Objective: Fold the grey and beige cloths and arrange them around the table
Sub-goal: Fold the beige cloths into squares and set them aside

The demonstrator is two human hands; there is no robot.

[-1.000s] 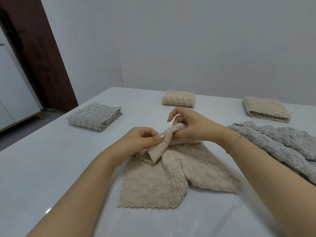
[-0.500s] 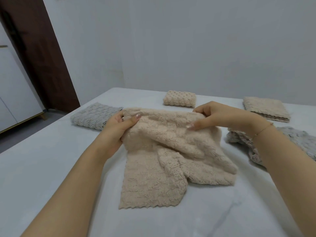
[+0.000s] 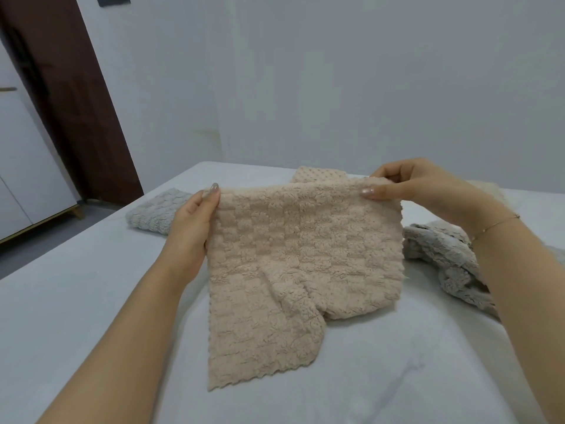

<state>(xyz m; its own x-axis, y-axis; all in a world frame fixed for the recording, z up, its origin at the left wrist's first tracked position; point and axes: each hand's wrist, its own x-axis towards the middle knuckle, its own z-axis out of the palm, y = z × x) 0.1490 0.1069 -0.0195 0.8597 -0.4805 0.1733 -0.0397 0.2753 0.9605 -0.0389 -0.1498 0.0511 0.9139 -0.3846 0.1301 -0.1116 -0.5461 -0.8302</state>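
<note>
A beige textured cloth (image 3: 293, 264) hangs spread out in front of me, its lower part still lying rumpled on the white table (image 3: 76, 301). My left hand (image 3: 191, 231) pinches its upper left corner and my right hand (image 3: 419, 186) pinches its upper right edge. A folded grey cloth (image 3: 153, 214) lies at the far left, partly behind my left hand. A folded beige cloth (image 3: 319, 174) peeks out over the held cloth's top edge. Loose grey cloth (image 3: 443, 261) lies crumpled at the right, under my right forearm.
A pale wall stands behind the table's far edge. A dark brown door frame (image 3: 70, 96) and a white cabinet (image 3: 21, 166) are at the left, beyond the table's left edge. A second folded beige cloth (image 3: 492, 188) is mostly hidden behind my right wrist.
Both hands have lifted the beige cloth's top edge higher and pulled it apart, so the cloth now hangs flat and wide between them. The view has tilted upward.
</note>
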